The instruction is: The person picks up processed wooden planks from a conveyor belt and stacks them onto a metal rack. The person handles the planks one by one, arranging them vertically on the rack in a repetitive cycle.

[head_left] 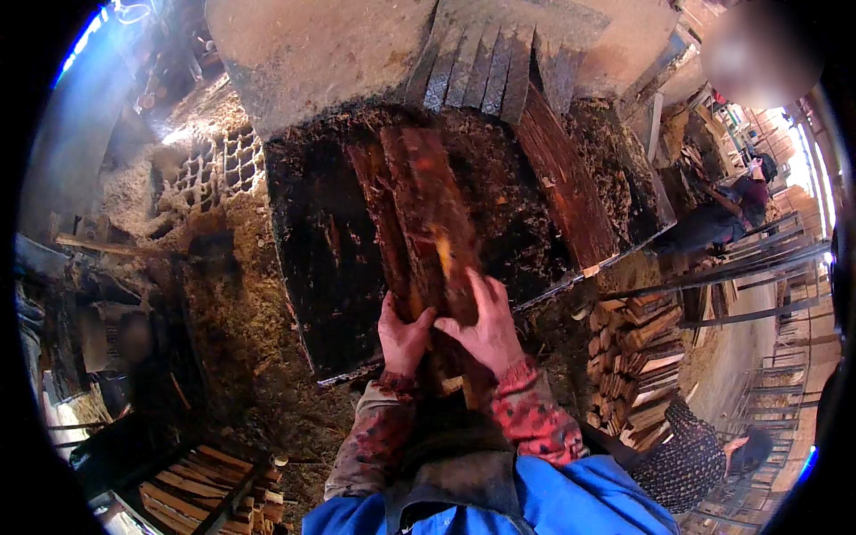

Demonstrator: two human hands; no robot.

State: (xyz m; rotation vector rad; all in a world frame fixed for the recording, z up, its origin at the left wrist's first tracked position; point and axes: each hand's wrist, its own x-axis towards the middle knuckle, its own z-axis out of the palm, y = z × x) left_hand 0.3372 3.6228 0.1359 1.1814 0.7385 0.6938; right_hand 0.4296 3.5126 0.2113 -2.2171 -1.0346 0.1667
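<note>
A long reddish-brown split log (pixel 426 218) lies lengthwise on a dark, dirt-covered metal table (pixel 325 267). My left hand (pixel 403 337) grips its near end from the left. My right hand (pixel 483 325) clasps the same end from the right, fingers spread over the top. A second reddish plank (pixel 563 192) lies to the right on the same table. My sleeves are red-patterned, over a blue garment.
Grey ribbed metal blades (pixel 486 67) stand at the table's far end. Stacked firewood (pixel 637 357) sits at right, with more split wood in a crate (pixel 201 486) at lower left. A person in a dotted top (pixel 691 455) crouches at lower right; another person (pixel 727 209) bends further right.
</note>
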